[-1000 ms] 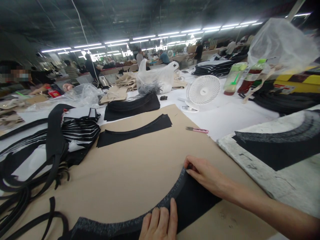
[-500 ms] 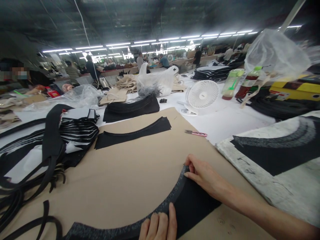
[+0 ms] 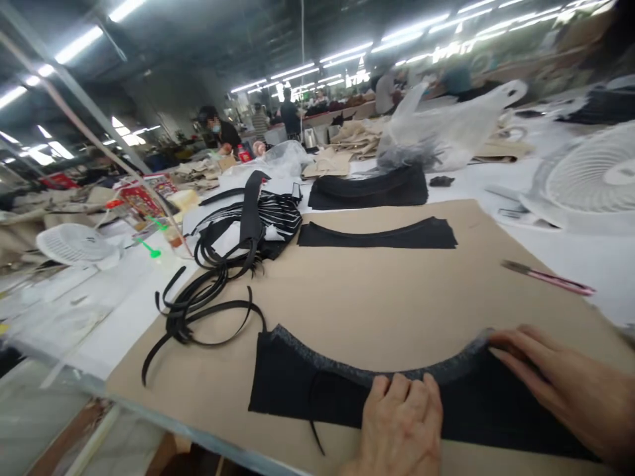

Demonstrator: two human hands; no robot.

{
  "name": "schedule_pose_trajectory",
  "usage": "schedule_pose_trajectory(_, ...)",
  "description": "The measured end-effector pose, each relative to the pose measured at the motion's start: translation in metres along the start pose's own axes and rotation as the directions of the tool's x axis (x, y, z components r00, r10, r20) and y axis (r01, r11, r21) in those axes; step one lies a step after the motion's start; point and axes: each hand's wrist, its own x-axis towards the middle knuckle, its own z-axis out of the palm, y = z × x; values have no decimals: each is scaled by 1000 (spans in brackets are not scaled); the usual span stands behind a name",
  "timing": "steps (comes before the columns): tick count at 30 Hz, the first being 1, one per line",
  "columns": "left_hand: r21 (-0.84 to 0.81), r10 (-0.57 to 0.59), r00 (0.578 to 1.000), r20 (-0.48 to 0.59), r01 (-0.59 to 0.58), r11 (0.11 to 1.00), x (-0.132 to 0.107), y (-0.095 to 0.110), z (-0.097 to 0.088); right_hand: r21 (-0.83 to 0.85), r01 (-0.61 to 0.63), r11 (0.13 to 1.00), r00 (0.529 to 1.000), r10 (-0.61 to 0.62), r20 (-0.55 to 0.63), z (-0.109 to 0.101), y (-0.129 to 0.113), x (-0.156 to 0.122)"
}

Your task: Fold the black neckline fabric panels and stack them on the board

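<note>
Black panel (image 3: 282, 383) lies on beige sheet's (image 3: 372, 297) near part. Right hand (image 3: 550, 370) pinches the right end of its grey-flecked edge (image 3: 322, 360); left hand (image 3: 403, 416) presses mid-curve, can't tell if gripping. Best: even tension, don't stretch the curve.

A white desk fan (image 3: 595, 173) is noted at right, a second fan (image 3: 74, 243) at left. A translucent plastic bag (image 3: 456, 129) is seen near the former; fluorescent tubes (image 3: 415, 28) are lit overhead.
</note>
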Motion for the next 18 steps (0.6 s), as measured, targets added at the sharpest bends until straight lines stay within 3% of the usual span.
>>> schedule_pose_trajectory(2, -103, -59, 998, 0, 58, 993, -4, 0, -2, 1, 166, 986, 986, -166, -7, -6, -30, 2)
schedule_pose_trajectory(4, -273, -127, 992, -2, 122, 954, -13, -2, -7, 137, 369, 919, 926, -376, 22, -10, -70, 5)
schedule_pose_trajectory(6, -411, -234, 972, -24, 204, 889, -25, -11, -19, 270, 432, 861, 887, -460, 46, -8, -108, 9)
schedule_pose_trajectory(8, -429, -395, 918, -28, 346, 834, -40, -27, -34, 343, 408, 846, 879, -466, 105, -1, -133, 12)
schedule_pose_trajectory(11, -283, -643, 761, 88, 638, 716, -61, -58, -55, 340, 385, 858, 866, -463, 187, 12, -147, 12)
schedule_pose_trajectory(13, -196, -703, 679, 211, 734, 650, -70, -75, -63, 287, 435, 853, 852, -494, 176, 18, -147, 9)
schedule_pose_trajectory(15, -195, -688, 663, 295, 747, 636, -74, -85, -66, 207, 501, 841, 839, -530, 124, 21, -147, 6)
schedule_pose_trajectory(18, -262, -677, 681, 278, 732, 629, -75, -94, -66, 75, 564, 822, 824, -567, 19, 21, -147, 3)
